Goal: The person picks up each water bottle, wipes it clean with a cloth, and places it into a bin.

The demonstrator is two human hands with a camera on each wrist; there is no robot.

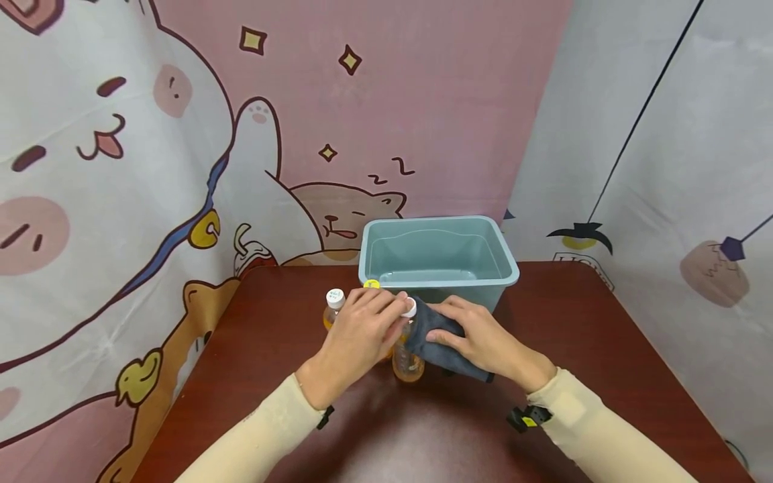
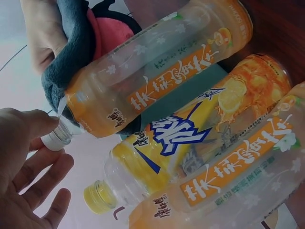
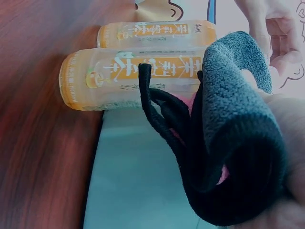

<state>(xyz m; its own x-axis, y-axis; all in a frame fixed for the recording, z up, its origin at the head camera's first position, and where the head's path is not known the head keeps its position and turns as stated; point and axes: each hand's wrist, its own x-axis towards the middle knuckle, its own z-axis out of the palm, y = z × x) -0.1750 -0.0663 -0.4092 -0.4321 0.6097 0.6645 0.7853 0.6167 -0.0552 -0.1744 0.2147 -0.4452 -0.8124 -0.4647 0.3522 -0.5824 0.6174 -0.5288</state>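
Observation:
My left hand (image 1: 362, 325) pinches the white cap (image 2: 56, 138) of a clear plastic drink bottle (image 1: 408, 365) with an orange label, between thumb and fingers. The bottle stands upright on the table. My right hand (image 1: 486, 339) grips a folded grey cloth (image 1: 443, 349) with dark edging and lays it against the bottle's upper side. In the right wrist view a bit of pink shows inside the folds of the cloth. Just left of that bottle stand a yellow-capped bottle (image 2: 176, 143) and another white-capped bottle (image 1: 334, 305), both partly hidden behind my left hand in the head view.
A pale blue-green plastic bin (image 1: 512, 272) stands right behind the bottles, near the table's far edge. The dark red-brown table (image 1: 272, 409) spreads around them. Behind it hangs a cartoon-printed curtain (image 1: 435, 100). A black band with a small device (image 1: 528, 417) sits on my right wrist.

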